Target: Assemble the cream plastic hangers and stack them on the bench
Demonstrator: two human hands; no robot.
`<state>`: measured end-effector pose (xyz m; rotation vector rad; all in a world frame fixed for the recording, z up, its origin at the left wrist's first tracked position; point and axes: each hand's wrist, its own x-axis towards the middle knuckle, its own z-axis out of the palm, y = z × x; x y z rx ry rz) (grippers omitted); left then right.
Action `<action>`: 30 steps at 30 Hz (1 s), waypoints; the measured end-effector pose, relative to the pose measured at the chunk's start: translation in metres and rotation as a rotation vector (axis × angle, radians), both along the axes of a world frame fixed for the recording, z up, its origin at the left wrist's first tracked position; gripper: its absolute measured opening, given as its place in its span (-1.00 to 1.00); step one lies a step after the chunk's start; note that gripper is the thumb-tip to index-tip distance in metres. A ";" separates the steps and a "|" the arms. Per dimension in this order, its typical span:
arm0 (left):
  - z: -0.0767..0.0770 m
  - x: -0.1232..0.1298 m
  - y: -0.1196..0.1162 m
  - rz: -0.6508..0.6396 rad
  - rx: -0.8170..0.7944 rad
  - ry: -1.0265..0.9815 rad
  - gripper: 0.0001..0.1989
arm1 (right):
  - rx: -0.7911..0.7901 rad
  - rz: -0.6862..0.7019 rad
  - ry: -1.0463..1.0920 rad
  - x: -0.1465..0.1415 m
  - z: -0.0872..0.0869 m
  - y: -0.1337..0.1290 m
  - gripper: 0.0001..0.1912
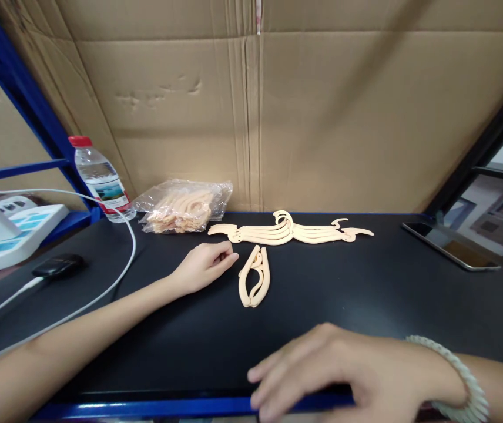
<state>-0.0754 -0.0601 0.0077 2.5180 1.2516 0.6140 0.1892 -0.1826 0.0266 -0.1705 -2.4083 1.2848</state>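
My left hand (203,265) rests on the black table with its fingers loosely curled and the thumb pointing right; nothing shows in it. Just right of its fingertips lies a folded peach plastic hanger (243,282), its two arms brought together. Behind it, several unfolded peach hangers (260,235) lie stacked side by side, hooks toward the back. My right hand (335,367) hovers over the table's front edge, a little blurred, fingers stretched to the left and holding nothing. A pale coiled band is around its wrist.
At the back left, a clear plastic bag (185,205) of peach hangers sits beside a water bottle (104,179) with a red cap. A white cable (131,247), a black device (59,266) and a power strip (26,232) are left. A phone (448,245) lies right. Cardboard (339,106) stands behind.
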 end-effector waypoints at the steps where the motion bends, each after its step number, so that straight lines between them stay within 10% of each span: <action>1: 0.000 0.000 0.000 0.000 -0.007 -0.014 -0.68 | 0.016 -0.111 0.002 0.002 -0.001 0.006 -0.68; 6: 0.001 0.001 0.001 -0.018 -0.015 -0.123 -0.81 | 0.333 -0.648 -0.121 0.025 -0.006 0.046 -0.76; 12: -0.002 -0.004 0.010 -0.084 0.105 -0.113 -0.87 | 0.656 -0.826 -0.349 0.045 -0.009 0.073 -0.76; 19: -0.007 -0.010 0.030 0.089 0.226 -0.005 -0.70 | 0.562 -1.288 -0.636 0.106 0.001 0.115 -0.76; 30: -0.007 -0.006 0.040 -0.075 0.233 0.070 -0.72 | 0.514 -1.270 -0.686 0.124 -0.012 0.127 -0.74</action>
